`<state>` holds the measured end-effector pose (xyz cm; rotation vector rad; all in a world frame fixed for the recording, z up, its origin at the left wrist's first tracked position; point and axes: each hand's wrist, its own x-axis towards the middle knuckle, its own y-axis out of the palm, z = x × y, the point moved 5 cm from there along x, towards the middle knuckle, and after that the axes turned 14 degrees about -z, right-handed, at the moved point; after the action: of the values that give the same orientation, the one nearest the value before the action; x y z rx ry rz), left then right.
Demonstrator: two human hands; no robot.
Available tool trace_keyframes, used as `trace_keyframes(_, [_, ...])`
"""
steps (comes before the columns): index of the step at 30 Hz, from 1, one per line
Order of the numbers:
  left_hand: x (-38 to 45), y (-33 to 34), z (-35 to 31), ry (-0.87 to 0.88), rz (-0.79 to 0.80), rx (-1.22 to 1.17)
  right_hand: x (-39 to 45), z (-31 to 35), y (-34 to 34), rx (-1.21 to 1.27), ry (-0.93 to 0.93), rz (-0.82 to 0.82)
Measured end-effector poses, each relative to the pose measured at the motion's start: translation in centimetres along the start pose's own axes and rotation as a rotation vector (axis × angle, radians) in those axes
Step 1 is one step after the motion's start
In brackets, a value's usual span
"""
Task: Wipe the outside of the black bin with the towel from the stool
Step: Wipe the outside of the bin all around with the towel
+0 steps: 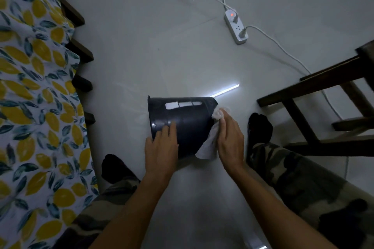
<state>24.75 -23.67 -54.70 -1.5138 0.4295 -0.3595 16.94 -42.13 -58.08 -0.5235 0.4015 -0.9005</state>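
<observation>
I see the black bin (182,125) lying on its side on the pale floor (151,46), a little below the centre of the view. Its open rim points to 9 o'clock and its base points to 3 o'clock. My left hand (162,147) lies flat on the near wall of the bin, close to the rim, with the fingers spread over the plastic and the thumb at the rim side; it presses on the bin and does not close around it. My right hand (230,137) is at the base end, at about 3 o'clock from the bin, and it is clamped on the white towel (210,143). The towel is bunched between this hand and the base of the bin, touching the bin, and one loose corner hangs down toward 6 o'clock. The two hands are apart, one at each end of the bin.

At 3 o'clock stands the dark wooden stool (323,87). At 1 o'clock a white power strip (235,26) lies on the floor. At 9 o'clock there is a cloth with lemon print (30,87).
</observation>
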Motion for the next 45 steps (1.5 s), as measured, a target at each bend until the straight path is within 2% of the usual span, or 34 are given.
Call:
trace_keyframes(3, [1.4,-0.8,1.7,-0.074,0.023,0.018,-3.3,0.9,-0.6,0.047,-0.091,0.058])
trace_keyframes(5, [2.8,-1.0,3.1,-0.117,0.056,0.061,-5.2,1.9,-0.1,0.046,-0.238,0.101])
trace_keyframes(12, [4.8,3.0,4.7,0.024,0.305,0.149,-8.8,0.6,7.3,-0.337,-0.640,0.396])
trace_keyframes(16, [4.2,4.2,5.0,0.032,0.267,0.037,-8.6,-0.2,8.7,-0.510,-0.738,0.390])
trace_keyframes(21, [4.0,4.5,5.5,0.045,0.193,-0.042,-7.7,0.9,10.4,-0.527,-0.732,0.350])
trace_keyframes(27, [3.0,4.8,5.3,0.047,0.258,-0.030,-6.0,1.8,12.5,-0.579,-0.708,0.385])
trace_keyframes(45, [2.8,5.3,5.7,0.035,0.219,-0.098,-4.0,3.2,14.7,-0.574,-0.678,0.348])
